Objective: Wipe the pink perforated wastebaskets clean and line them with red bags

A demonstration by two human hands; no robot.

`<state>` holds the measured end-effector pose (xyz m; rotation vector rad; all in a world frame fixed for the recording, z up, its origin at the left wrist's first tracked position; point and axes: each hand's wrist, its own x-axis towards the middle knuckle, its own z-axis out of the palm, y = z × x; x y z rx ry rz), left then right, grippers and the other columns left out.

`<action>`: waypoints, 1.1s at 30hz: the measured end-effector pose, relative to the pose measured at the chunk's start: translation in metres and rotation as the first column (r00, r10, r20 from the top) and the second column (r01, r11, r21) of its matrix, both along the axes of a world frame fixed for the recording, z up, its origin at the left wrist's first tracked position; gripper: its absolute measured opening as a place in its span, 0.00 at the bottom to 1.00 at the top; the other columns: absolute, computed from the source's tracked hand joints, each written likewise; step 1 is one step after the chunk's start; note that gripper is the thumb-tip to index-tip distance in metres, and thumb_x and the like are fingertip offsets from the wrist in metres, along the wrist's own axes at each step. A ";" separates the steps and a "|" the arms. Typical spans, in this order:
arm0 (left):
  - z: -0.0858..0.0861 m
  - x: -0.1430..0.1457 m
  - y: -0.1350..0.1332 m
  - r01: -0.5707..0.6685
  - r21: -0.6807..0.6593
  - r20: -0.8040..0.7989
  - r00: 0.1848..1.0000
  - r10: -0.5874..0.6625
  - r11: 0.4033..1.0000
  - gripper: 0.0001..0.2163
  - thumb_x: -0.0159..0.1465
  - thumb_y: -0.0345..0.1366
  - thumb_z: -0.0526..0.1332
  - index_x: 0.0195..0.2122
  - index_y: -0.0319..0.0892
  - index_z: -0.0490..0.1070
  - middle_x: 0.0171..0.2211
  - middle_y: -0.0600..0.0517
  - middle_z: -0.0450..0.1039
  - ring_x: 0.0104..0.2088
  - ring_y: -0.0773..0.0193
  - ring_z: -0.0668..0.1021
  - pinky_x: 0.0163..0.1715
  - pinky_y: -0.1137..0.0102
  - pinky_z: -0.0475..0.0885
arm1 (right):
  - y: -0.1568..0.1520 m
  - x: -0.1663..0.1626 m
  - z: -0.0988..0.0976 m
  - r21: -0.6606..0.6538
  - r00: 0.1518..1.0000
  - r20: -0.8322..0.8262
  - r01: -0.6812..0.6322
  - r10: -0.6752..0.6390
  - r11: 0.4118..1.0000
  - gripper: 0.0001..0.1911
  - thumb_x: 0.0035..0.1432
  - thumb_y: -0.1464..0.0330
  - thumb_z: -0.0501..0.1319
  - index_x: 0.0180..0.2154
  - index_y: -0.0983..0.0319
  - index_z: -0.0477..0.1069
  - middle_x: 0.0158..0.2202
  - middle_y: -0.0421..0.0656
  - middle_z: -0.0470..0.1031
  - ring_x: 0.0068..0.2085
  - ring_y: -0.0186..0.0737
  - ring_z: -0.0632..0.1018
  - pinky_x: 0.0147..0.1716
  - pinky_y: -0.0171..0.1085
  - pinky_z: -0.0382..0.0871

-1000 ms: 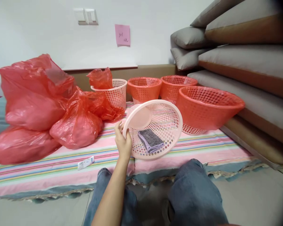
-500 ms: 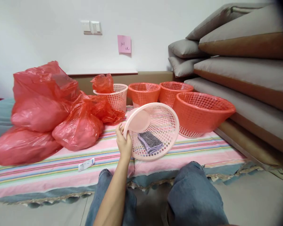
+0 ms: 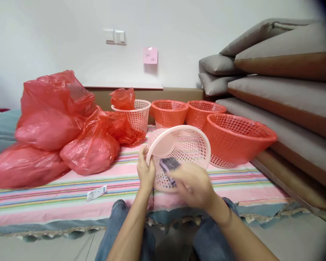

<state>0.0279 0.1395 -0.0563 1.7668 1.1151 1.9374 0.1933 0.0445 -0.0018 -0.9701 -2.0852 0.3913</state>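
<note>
My left hand is closed on the rim of a pale pink perforated plastic basket, which is tipped with its mouth toward me. Inside it lies a folded dark grey cloth with a light purple edge. In front of the basket's mouth is my right hand, blurred by motion and covering part of the cloth. Its fingers are too smeared to show whether they touch the cloth.
Behind stand a pale pink basket and several baskets in red plastic, one tilted. Full red plastic bags are heaped at left, grey cushions stacked at right. A white label lies on the striped cloth.
My right hand has come into view from below and now reaches across the basket's mouth. The view has shifted slightly; my left hand keeps its hold on the rim.
</note>
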 end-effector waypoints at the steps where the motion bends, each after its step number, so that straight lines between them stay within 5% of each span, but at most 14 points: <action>1: -0.001 0.000 0.000 -0.001 0.011 -0.015 1.000 0.001 1.000 0.21 0.63 0.29 0.58 0.58 0.45 0.65 0.51 0.45 0.77 0.50 0.57 0.81 0.52 0.62 0.75 | 0.017 0.001 -0.009 0.021 0.994 0.013 0.110 -0.110 0.994 0.12 0.69 0.69 0.56 0.47 0.58 0.77 0.46 0.49 0.79 0.49 0.46 0.77 0.53 0.46 0.70; 4: -0.002 -0.001 -0.001 -0.001 0.015 -0.056 0.998 0.002 1.000 0.21 0.63 0.29 0.58 0.58 0.46 0.65 0.51 0.45 0.77 0.50 0.57 0.81 0.51 0.63 0.75 | 0.064 0.010 -0.041 -0.031 0.931 0.086 0.357 -0.354 0.934 0.14 0.62 0.77 0.56 0.43 0.62 0.78 0.46 0.50 0.81 0.48 0.47 0.78 0.52 0.45 0.70; 9: -0.001 -0.001 -0.007 0.022 0.045 -0.107 0.994 -0.017 0.999 0.19 0.63 0.27 0.58 0.55 0.46 0.67 0.49 0.47 0.79 0.48 0.59 0.82 0.49 0.65 0.77 | 0.092 0.017 -0.079 -0.123 0.932 0.051 0.362 -0.358 0.924 0.09 0.63 0.75 0.60 0.41 0.65 0.80 0.44 0.51 0.82 0.46 0.46 0.80 0.51 0.42 0.70; 17: 0.002 0.000 -0.013 -0.033 0.067 -0.176 0.983 0.044 0.997 0.17 0.64 0.26 0.58 0.53 0.45 0.68 0.48 0.48 0.80 0.47 0.60 0.83 0.48 0.65 0.78 | 0.080 0.007 -0.080 -0.259 0.923 0.300 0.324 -0.243 0.910 0.16 0.58 0.70 0.68 0.49 0.63 0.77 0.45 0.50 0.82 0.45 0.49 0.81 0.45 0.41 0.71; 21: 0.004 0.003 -0.016 -0.020 0.057 -0.163 0.986 0.029 0.998 0.18 0.64 0.26 0.59 0.54 0.45 0.68 0.49 0.48 0.79 0.48 0.61 0.82 0.49 0.66 0.78 | 0.074 -0.005 -0.077 -0.256 0.797 0.512 0.498 -0.321 0.829 0.26 0.58 0.66 0.68 0.57 0.63 0.70 0.45 0.54 0.81 0.44 0.55 0.82 0.40 0.43 0.72; 26: 0.003 0.006 -0.017 0.014 0.065 -0.181 0.983 -0.002 0.998 0.19 0.63 0.25 0.57 0.55 0.45 0.68 0.49 0.48 0.79 0.49 0.61 0.82 0.51 0.65 0.78 | 0.075 -0.015 -0.076 -0.307 0.708 0.637 0.594 -0.303 0.743 0.27 0.56 0.78 0.59 0.58 0.67 0.66 0.41 0.57 0.81 0.39 0.55 0.82 0.34 0.43 0.70; 30: 0.000 0.003 -0.013 0.033 0.086 -0.206 0.978 -0.015 0.996 0.19 0.63 0.25 0.57 0.55 0.45 0.68 0.48 0.48 0.79 0.49 0.60 0.82 0.50 0.65 0.78 | 0.075 -0.007 -0.069 -0.407 0.836 0.478 0.483 -0.270 0.775 0.23 0.54 0.79 0.59 0.53 0.67 0.69 0.34 0.51 0.81 0.33 0.48 0.81 0.30 0.39 0.68; 33: -0.001 0.001 -0.009 0.020 0.097 -0.181 0.983 -0.002 0.995 0.19 0.63 0.24 0.57 0.55 0.45 0.68 0.49 0.48 0.79 0.49 0.60 0.82 0.50 0.65 0.78 | 0.053 0.003 -0.041 -0.563 0.990 0.139 0.106 -0.032 0.820 0.13 0.58 0.75 0.61 0.45 0.61 0.76 0.27 0.40 0.79 0.27 0.38 0.78 0.26 0.33 0.66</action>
